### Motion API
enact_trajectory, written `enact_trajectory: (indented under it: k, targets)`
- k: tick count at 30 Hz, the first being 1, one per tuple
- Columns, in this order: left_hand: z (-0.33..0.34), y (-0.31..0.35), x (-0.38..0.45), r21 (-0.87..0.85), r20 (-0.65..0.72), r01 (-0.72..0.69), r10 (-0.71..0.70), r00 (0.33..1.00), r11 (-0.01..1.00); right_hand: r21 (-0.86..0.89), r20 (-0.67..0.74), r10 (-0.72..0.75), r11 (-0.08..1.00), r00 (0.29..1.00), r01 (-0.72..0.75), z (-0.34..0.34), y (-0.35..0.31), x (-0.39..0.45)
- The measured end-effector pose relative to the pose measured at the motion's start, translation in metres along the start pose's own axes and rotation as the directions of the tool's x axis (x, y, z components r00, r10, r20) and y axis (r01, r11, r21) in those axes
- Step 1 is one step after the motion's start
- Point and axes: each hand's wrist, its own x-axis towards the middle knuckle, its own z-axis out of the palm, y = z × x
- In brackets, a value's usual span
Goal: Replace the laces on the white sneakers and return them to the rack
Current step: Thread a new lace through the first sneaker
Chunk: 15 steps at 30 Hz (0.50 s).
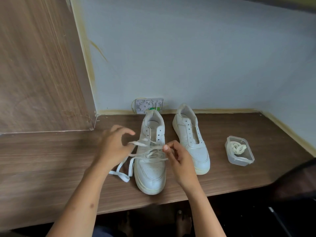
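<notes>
Nearest the camera, two bare forearms reach over the front edge of the desk (51,168), a brown wood-grain top. The left hand (112,146) has its fingers curled around a flat white lace (136,143), drawing one run out to the side, while the right hand (177,159) pinches the same lace at the near sneaker (150,170) between thumb and fingertip. That shoe stands toe toward the person with the lace through only its lower eyelets; the upper holes are bare, and a loose end loops on the wood just left of the toe. Whether the lace is going in or coming out cannot be told from this view. Just beside it to the right, the second sneaker (191,142) has no lace at all. Farther right, well apart, a clear plastic tub (239,151) holds another coiled lace. By that reckoning the job is early: both shoes need lacing and no rack is in sight. Behind the shoes a small white wall box (148,105) sits against a pale blue wall, and a wooden panel (34,65) rises at the left.
</notes>
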Motion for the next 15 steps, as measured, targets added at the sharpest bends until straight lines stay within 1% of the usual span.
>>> enact_trajectory:
  k: [1, 2, 4, 5, 8, 10, 11, 13, 15]
  targets:
    - [0.003, 0.005, -0.001, -0.152, 0.039, -0.107, 0.115, 0.993, 0.982, -0.002, 0.008, -0.033, 0.999, 0.999, 0.033, 0.002, -0.001, 0.0]
    - [0.007, 0.011, -0.002, -0.247, 0.082, -0.181, 0.207, 0.975, 0.952, 0.002, 0.02, -0.062, 0.998, 0.998, 0.062, 0.004, -0.002, 0.0]
    - [0.017, 0.021, -0.004, -0.263, 0.128, -0.295, 0.336, 0.933, 0.918, 0.011, 0.037, -0.088, 0.996, 0.995, 0.087, 0.007, -0.003, 0.001]
    - [0.021, 0.023, -0.004, -0.252, 0.135, -0.325, 0.366, 0.921, 0.911, 0.019, 0.039, -0.084, 0.996, 0.996, 0.084, 0.007, -0.003, 0.001]
    - [0.022, 0.023, 0.0, -0.252, 0.158, -0.287, 0.332, 0.93, 0.924, 0.029, 0.05, -0.048, 0.998, 0.998, 0.046, 0.005, -0.001, 0.002]
    - [0.018, 0.017, 0.003, -0.206, 0.119, -0.248, 0.276, 0.954, 0.947, 0.0, 0.041, -0.018, 1.0, 0.999, 0.018, 0.002, 0.002, 0.003]
    - [0.015, 0.013, 0.005, -0.151, 0.07, -0.22, 0.233, 0.97, 0.964, -0.02, 0.023, -0.005, 1.0, 1.0, 0.006, 0.0, 0.003, 0.004]
    - [0.006, 0.004, 0.006, 0.043, -0.078, -0.122, 0.125, 0.989, 0.992, -0.064, -0.02, 0.008, 0.998, 1.0, -0.009, -0.005, 0.005, 0.005]
    - [-0.002, -0.01, 0.007, 0.187, -0.209, 0.016, 0.024, 0.978, 0.982, -0.109, -0.064, 0.014, 0.994, 0.998, -0.021, -0.01, 0.007, 0.007]
